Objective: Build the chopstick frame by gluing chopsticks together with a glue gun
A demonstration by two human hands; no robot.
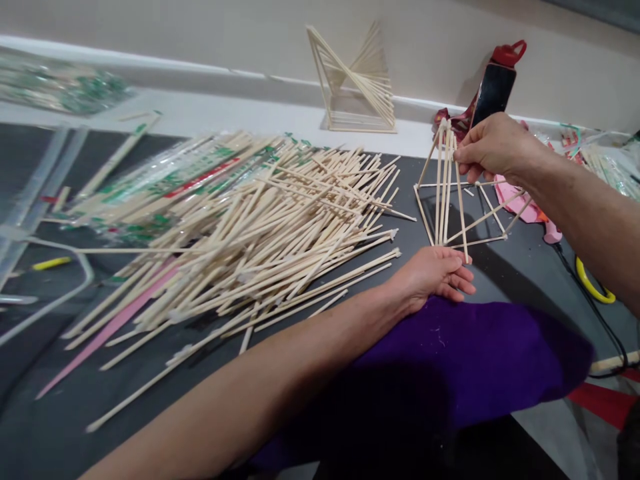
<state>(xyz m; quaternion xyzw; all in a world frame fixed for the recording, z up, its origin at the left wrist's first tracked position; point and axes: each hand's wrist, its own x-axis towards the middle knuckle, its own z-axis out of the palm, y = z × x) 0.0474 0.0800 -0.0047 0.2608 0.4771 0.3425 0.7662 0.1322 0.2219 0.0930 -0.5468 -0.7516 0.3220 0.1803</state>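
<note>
Both of my hands are at a small frame of thin wooden sticks [447, 193], whose uprights lean together at a whitish joint near the top. Between finger and thumb, my right hand [493, 148] pinches the upper part of one wooden stick [461, 210]. Below, my left hand [443, 272] has its thumb and fingers closed about that stick's lower end. The stick stands nearly upright on the near side of the frame. Lower sticks of the frame spread out to the right on the dark table.
A large heap of loose sticks [300, 227] lies left, beside plastic-wrapped chopsticks [175, 177]. A finished-looking twisted stick model [361, 80] stands against the wall. Farther right are a dark bottle with a red lid [495, 87], a glue gun [551, 232] with its cable, and a yellow handle [593, 283].
</note>
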